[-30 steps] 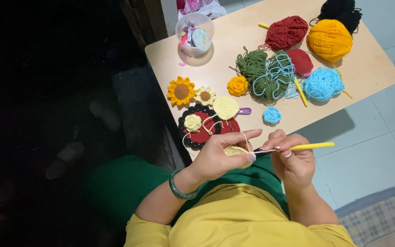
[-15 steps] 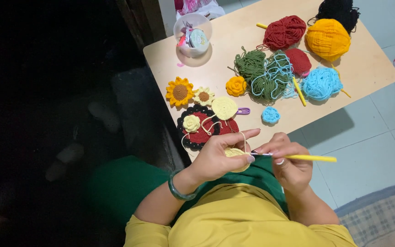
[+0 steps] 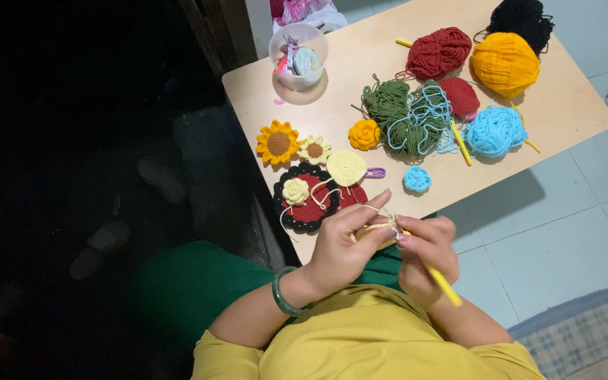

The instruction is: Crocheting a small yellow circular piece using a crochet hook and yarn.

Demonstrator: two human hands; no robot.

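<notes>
My left hand [image 3: 346, 243] pinches a small pale yellow crochet piece [image 3: 373, 229] just off the near edge of the wooden table [image 3: 339, 84]. A strand of pale yarn runs from the piece over my left forefinger. My right hand [image 3: 427, 253] grips a yellow crochet hook [image 3: 443, 284], its tip at the piece and its handle pointing down to the right. A green bangle [image 3: 283, 295] sits on my left wrist. Right in front of my hands lies a red round crochet mat with a black border [image 3: 309, 206], with a cream rose and a pale yellow disc on it.
On the table lie a crochet sunflower [image 3: 278, 142], a small daisy, an orange rose [image 3: 364, 134], a small blue rose [image 3: 416, 179], yarn balls in green, dark red, orange [image 3: 504, 63], black and light blue, another yellow hook [image 3: 461, 143], and a clear tub [image 3: 298, 56]. Tiled floor lies on the right.
The hook's handle has swung from pointing right and level to pointing down-right. My right hand has turned and closed in on the pale piece. The left hand stays on it.
</notes>
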